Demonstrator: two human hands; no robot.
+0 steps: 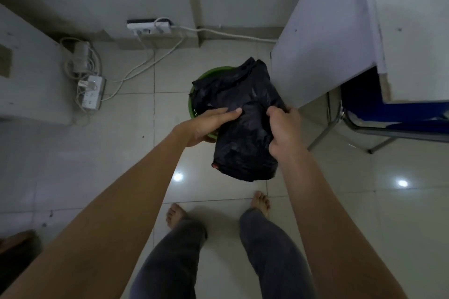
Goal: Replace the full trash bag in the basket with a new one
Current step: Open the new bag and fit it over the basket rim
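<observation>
1. On the floor at far left: power strip (91, 91), cables tangled. Well apart from the work; I judge any liquid spilled would be the one hazard here.
2. Left hand (209, 122): straight digits on top of the black trash bag (245, 133), the rest hidden. I cannot tell whether it truly grips, and the slick film may slip.
3. Green basket (192, 107): on the floor under the bag, whose far end droops into it. A tug could tip it.
4. Right hand (283, 128): fingers curled, pinching the bag's near edge. Thin plastic could tear there.
5. White cabinet (320, 51): just beside the bag. Its corner might snag it.
</observation>
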